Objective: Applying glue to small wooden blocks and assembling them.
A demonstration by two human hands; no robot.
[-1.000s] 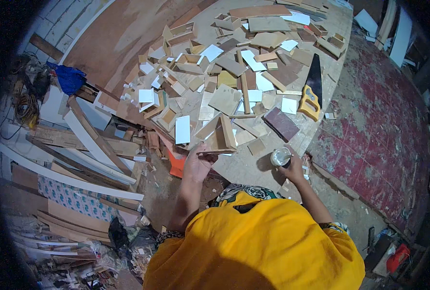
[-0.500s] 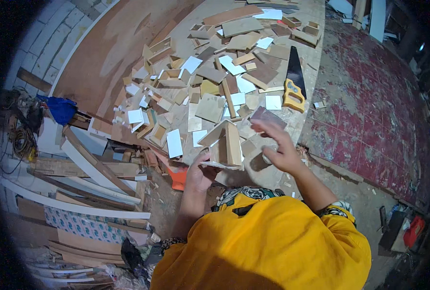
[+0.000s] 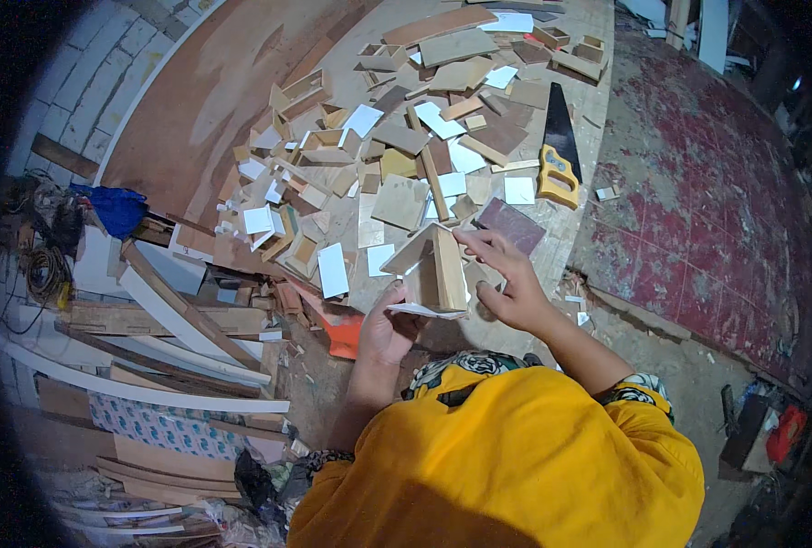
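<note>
My left hand (image 3: 390, 331) is closed on the lower left edge of a small wooden box frame (image 3: 449, 265), held tilted over the near edge of the work table. The frame is made of thin boards, with a white-faced piece along its lower side. At its right side is my right hand (image 3: 514, 288), fingers stretched out and thumb apart. Its fingertips meet or nearly meet the upper right edge of the frame; exact contact is hard to make out. A dark brown square board (image 3: 510, 226) lies just beyond the right hand.
Wood offcuts, white panels (image 3: 333, 269) and small open boxes (image 3: 328, 146) cover the table (image 3: 561, 239). A yellow-handled handsaw (image 3: 559, 173) lies at its right. Long boards (image 3: 164, 318) are stacked to the left, an orange object (image 3: 342, 336) below the table's edge.
My right hand has come in left and down to the side of the wooden box frame. The frame, still in my left hand, has shifted slightly right in the picture.
</note>
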